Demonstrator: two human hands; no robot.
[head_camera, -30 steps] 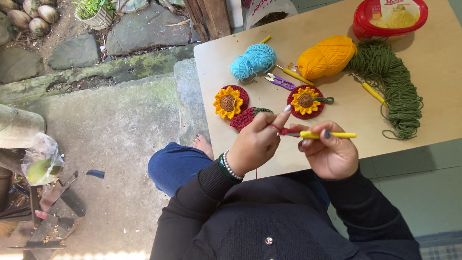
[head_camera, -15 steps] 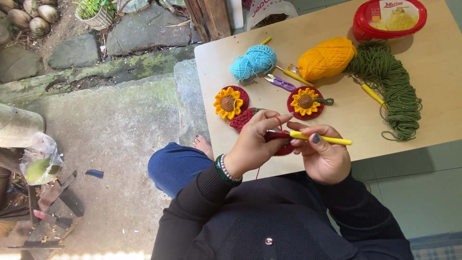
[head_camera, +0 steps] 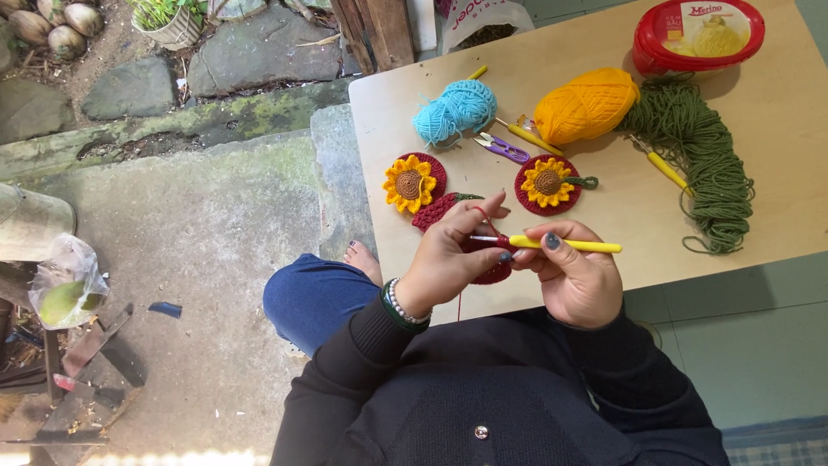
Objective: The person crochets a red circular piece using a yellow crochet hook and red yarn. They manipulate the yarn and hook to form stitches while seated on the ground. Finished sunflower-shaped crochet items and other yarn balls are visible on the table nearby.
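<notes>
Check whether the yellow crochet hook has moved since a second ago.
Yes. The yellow crochet hook has dropped away from the right sunflower coaster toward the table edge, held by the right hand.

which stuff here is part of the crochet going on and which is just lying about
In use: yellow crochet hook in right hand; dark red crochet piece in left hand.
Lying about: blue yarn, purple snips, red tub.

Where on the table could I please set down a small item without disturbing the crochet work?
The table is bare at its right end, between the red tub and the green yarn. Its middle is crowded with yarn balls, scissors and sunflower coasters.
</notes>
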